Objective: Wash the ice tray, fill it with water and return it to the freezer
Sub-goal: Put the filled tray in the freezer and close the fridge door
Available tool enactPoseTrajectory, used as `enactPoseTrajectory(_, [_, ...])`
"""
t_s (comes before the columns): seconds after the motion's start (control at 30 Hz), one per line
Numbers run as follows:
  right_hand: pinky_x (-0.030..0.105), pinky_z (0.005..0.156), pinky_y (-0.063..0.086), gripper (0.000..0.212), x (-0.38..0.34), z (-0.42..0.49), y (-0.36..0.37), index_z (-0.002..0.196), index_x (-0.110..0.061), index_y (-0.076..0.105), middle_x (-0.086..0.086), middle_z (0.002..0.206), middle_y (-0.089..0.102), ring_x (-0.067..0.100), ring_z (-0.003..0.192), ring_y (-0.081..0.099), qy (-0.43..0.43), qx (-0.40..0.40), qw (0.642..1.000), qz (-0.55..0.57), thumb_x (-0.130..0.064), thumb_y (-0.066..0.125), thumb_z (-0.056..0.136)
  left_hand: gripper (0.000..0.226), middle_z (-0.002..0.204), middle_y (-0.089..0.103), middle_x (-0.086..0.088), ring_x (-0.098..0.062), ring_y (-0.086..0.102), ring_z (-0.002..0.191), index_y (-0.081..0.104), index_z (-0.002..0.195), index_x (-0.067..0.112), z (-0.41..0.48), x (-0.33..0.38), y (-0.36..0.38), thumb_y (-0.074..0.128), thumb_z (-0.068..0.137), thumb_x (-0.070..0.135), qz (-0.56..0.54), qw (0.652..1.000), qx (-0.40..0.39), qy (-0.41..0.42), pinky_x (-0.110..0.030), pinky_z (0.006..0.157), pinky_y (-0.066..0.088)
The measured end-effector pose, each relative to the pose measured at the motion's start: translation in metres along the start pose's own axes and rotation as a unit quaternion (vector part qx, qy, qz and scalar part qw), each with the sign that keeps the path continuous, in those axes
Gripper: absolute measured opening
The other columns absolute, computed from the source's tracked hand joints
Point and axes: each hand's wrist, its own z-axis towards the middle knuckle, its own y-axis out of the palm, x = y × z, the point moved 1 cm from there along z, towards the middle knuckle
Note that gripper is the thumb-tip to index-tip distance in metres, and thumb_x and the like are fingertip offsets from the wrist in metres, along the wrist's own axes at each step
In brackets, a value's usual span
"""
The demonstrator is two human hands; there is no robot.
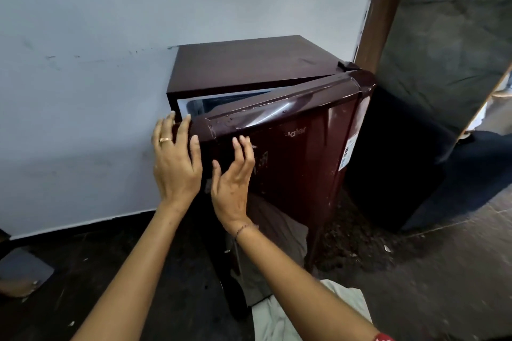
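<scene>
- Head view: a small glossy maroon fridge point(249, 63) stands with its curved door point(291, 163) ajar.
- The left hand point(174, 158), fingers straight, touches the door's free edge.
- The right hand point(232, 177) is relaxed and empty beside the door front.
- The ice tray is unseen, so progress cannot be told. This is likely either fetching it or shutting it in.

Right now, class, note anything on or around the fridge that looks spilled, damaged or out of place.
Water droplets dot the top edge of the fridge door; pale scuffs mar its front; crumbly debris litters the floor beside it.
</scene>
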Motion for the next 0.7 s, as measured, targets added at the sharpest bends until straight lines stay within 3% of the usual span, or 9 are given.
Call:
enactPoseTrajectory(0.1, [0.028, 0.114, 0.027, 0.053, 0.019, -0.036, 0.005, 0.143, -0.015, 0.022, 0.002, 0.143, 0.023, 0.009, 0.136, 0.025, 0.049, -0.097, 0.994, 0.02, -0.041, 0.037, 0.099, 0.059, 0.158, 0.01, -0.01, -0.028, 0.007, 0.146, 0.021, 0.149, 0.014, -0.018, -0.015, 0.017, 0.043, 0.097, 0.028, -0.008, 0.999, -0.035, 0.006, -0.038, 0.116, 0.018])
enactPoseTrajectory(0.17, [0.025, 0.111, 0.032, 0.053, 0.03, -0.06, 0.009, 0.143, -0.018, 0.025, -0.002, 0.139, 0.029, 0.004, 0.13, 0.032, 0.099, -0.196, 0.972, 0.082, -0.042, 0.037, 0.098, 0.06, 0.159, 0.004, -0.008, -0.027, 0.006, 0.146, 0.019, 0.149, 0.015, -0.033, -0.023, 0.026, 0.043, 0.096, 0.03, -0.013, 0.999, -0.051, 0.003, -0.038, 0.117, 0.014])
enactPoseTrajectory(0.27, [0.032, 0.106, 0.038, 0.045, 0.055, -0.073, 0.018, 0.138, -0.023, 0.035, 0.0, 0.126, 0.043, 0.008, 0.118, 0.042, 0.179, -0.247, 0.947, 0.094, -0.038, 0.045, 0.097, 0.052, 0.15, 0.027, -0.012, -0.027, 0.032, 0.135, 0.036, 0.142, 0.012, -0.057, -0.035, 0.038, 0.044, 0.095, 0.034, -0.056, 0.994, -0.076, -0.063, -0.04, 0.107, 0.035])
enactPoseTrajectory(0.37, [0.022, 0.106, 0.028, 0.056, 0.075, -0.069, 0.028, 0.144, -0.019, 0.028, 0.003, 0.127, 0.038, 0.012, 0.115, 0.032, 0.192, -0.359, 0.913, 0.013, -0.029, 0.052, 0.095, 0.055, 0.133, 0.05, -0.014, -0.024, 0.055, 0.114, 0.038, 0.139, 0.012, -0.07, -0.046, 0.051, 0.043, 0.094, 0.042, -0.208, 0.948, -0.154, -0.186, -0.034, 0.09, 0.047])
enactPoseTrajectory(0.5, [0.029, 0.109, 0.032, 0.05, 0.081, -0.036, 0.049, 0.136, -0.01, 0.04, 0.003, 0.13, 0.036, 0.013, 0.12, 0.034, 0.178, -0.361, 0.915, 0.014, -0.032, 0.054, 0.094, 0.049, 0.121, 0.059, -0.006, -0.017, 0.057, 0.108, 0.047, 0.128, 0.017, -0.046, -0.068, 0.064, 0.046, 0.091, 0.05, -0.271, 0.916, -0.193, -0.223, -0.027, 0.086, 0.044])
enactPoseTrajectory(0.6, [0.016, 0.099, 0.036, 0.052, 0.08, -0.028, 0.061, 0.138, -0.011, 0.038, -0.006, 0.128, 0.048, 0.004, 0.119, 0.045, 0.214, -0.424, 0.876, 0.088, -0.03, 0.056, 0.093, 0.076, 0.109, 0.062, 0.003, -0.008, 0.059, 0.104, 0.054, 0.114, 0.022, -0.033, -0.078, 0.074, 0.038, 0.072, 0.083, -0.343, 0.885, -0.229, -0.214, -0.023, 0.091, 0.045])
enactPoseTrajectory(0.7, [0.019, 0.088, 0.045, 0.039, 0.094, -0.039, 0.065, 0.127, -0.015, 0.051, -0.005, 0.113, 0.062, 0.0, 0.1, 0.059, 0.273, -0.401, 0.866, 0.122, -0.026, 0.06, 0.091, 0.086, 0.09, 0.066, 0.003, -0.001, 0.064, 0.087, 0.063, 0.096, 0.01, -0.037, -0.078, 0.085, 0.04, 0.066, 0.087, -0.406, 0.858, -0.232, -0.211, -0.012, 0.081, 0.046])
